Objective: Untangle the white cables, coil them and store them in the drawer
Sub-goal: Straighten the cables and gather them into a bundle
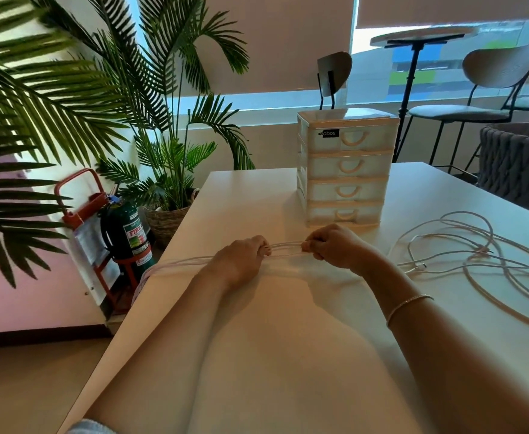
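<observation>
White tabletop (288,355) carries a four-drawer box (346,170) at its far side, every drawer closed. Just before it, the left hand (241,261) and right hand (335,247) each pinch a folded cable bundle (286,249) stretched between them, its strands trailing off the left edge. Loose tangled cables (476,255) lie to the right.

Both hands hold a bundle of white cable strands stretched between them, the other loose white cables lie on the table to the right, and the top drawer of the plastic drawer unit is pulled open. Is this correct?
Not quite. The head view shows every drawer of the white plastic four-drawer unit closed, the top one too. The rest holds: the left hand and right hand grip the white cable strands stretched between them, and the loose white cables lie on the white table to the right.
</observation>
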Available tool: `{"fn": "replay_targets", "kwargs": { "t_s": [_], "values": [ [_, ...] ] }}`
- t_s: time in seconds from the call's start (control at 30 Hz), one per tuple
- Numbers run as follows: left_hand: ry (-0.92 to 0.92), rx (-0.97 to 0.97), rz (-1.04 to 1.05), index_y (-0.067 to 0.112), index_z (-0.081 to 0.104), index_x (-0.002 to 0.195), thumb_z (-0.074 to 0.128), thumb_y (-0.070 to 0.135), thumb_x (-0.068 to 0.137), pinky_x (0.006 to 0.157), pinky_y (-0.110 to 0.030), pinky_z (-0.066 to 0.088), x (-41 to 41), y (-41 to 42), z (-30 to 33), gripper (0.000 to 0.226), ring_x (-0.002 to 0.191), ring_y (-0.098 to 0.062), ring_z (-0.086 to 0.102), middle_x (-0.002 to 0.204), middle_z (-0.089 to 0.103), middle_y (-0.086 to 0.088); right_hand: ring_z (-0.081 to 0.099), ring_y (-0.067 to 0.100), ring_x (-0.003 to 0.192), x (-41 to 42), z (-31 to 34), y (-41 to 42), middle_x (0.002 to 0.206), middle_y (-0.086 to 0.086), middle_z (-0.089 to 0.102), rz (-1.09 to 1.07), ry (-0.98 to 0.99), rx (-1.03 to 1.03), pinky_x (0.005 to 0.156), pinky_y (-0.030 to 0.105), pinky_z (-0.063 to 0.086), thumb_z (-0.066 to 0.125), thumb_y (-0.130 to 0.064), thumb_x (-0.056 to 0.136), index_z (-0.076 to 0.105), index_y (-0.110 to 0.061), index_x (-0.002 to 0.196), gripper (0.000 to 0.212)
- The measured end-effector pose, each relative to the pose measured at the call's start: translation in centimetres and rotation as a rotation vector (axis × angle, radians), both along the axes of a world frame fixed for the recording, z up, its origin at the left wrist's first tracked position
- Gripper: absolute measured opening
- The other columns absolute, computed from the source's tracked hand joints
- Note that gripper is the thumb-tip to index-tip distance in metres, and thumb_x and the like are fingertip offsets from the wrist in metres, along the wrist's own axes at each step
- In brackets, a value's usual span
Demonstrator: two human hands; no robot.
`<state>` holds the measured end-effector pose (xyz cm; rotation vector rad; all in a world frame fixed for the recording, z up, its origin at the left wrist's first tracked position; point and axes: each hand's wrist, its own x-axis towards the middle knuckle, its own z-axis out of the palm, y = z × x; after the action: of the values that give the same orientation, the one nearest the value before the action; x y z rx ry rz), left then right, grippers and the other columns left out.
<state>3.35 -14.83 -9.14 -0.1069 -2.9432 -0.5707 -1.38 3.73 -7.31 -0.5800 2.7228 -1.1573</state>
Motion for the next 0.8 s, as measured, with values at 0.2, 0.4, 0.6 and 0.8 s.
{"fn": "replay_targets", "kwargs": {
  "t_s": [0.2,0.4,0.6,0.8],
  "values": [
    [-0.085,-0.242,0.084,0.014,0.043,0.116,0.028,0.027,0.100,0.088,-0.040,0.043,1.5,-4.5,0.5,0.026,0.105,-0.034,0.055,0.120,0.057,-0.015,0.041,0.007,0.055,-0.3,-0.3,-0.5,0.061,-0.005,0.049,-0.020,0.083,-0.014,0.052,0.020,0.034,0.055,-0.019,0.091,0.071,-0.006,0.093,0.021],
    [-0.070,-0.205,0.172,0.016,0.048,0.096,0.032,0.026,0.098,0.074,-0.033,0.038,3.7,-9.8,2.0,0.018,0.088,-0.026,0.053,0.096,0.059,-0.009,0.040,0.005,0.058,-0.7,-0.5,-0.3,0.064,-0.007,0.048,-0.050,0.110,-0.060,0.055,0.018,0.033,0.053,-0.017,0.092,0.070,-0.005,0.096,0.022],
    [0.122,-0.348,0.277,0.019,0.042,0.078,0.028,0.023,0.097,0.081,-0.034,0.033,4.2,-10.7,3.4,0.024,0.077,-0.023,0.045,0.069,0.047,0.002,0.040,0.006,0.058,-0.9,-0.6,-0.4,0.064,-0.008,0.047,-0.070,0.127,-0.060,0.055,0.019,0.034,0.052,-0.019,0.093,0.070,-0.005,0.096,0.022],
    [0.096,-0.532,0.327,0.019,0.047,0.086,0.025,0.023,0.099,0.097,-0.033,0.027,4.4,-11.7,3.6,0.026,0.078,-0.021,0.046,0.079,0.057,-0.001,0.041,0.007,0.060,-1.0,-0.6,-0.2,0.065,-0.007,0.047,-0.054,0.122,-0.048,0.058,0.021,0.035,0.053,-0.019,0.092,0.069,-0.004,0.095,0.022]
  ]
}}
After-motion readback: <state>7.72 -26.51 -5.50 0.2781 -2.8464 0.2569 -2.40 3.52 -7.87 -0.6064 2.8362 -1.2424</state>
